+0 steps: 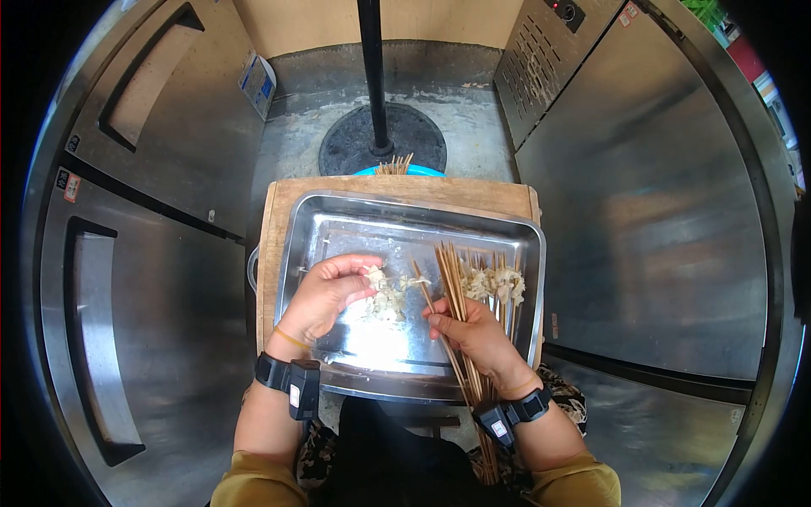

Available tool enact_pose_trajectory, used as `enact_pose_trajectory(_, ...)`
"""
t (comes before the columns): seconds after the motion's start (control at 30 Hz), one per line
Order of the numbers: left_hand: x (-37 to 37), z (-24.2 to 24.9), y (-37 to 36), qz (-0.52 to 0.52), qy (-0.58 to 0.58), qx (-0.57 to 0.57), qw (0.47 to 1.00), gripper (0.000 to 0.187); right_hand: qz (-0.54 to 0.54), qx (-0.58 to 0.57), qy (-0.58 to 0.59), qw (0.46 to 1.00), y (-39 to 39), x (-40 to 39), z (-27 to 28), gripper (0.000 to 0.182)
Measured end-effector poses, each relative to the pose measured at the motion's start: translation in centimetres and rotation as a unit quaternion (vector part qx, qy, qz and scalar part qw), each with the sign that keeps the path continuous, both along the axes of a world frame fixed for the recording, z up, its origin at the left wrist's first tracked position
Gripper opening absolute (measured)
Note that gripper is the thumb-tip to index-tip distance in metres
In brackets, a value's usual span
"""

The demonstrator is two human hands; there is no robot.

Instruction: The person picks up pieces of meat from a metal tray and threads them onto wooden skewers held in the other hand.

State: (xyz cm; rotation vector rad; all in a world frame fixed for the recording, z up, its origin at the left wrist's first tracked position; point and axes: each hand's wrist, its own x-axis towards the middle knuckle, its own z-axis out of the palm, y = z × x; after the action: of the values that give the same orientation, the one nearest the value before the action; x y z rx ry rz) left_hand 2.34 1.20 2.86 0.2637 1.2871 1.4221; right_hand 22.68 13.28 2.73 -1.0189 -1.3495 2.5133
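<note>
My right hand (469,334) is closed round a bundle of bamboo skewers (454,283). One skewer (428,297) stands apart to the left of the bundle, a pale, crinkled food piece (416,281) near its tip. Between the thumb and fingers of my left hand (325,291) is a pinch of the same pale food (376,277); its exact kind I cannot make out. A small heap of pale pieces (385,306) lies below in the metal tray (338,203). Loaded skewers (498,286) rest at the tray's right side, partly hidden by my right hand.
The tray sits on a wooden board (269,279). Behind it more skewers (394,165) stick up by a blue rim (427,171). A black pole (374,76) rises from a round base (338,139). Steel cabinets (160,313) flank me left and right.
</note>
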Motion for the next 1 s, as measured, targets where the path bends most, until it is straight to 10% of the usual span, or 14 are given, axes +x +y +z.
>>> enact_pose_trajectory(1.0,1.5,-1.8,1.5,0.055,0.22,-0.001,0.974,0.01,0.032,0.006,0.0,0.999,0.1,0.5,-0.6,0.01)
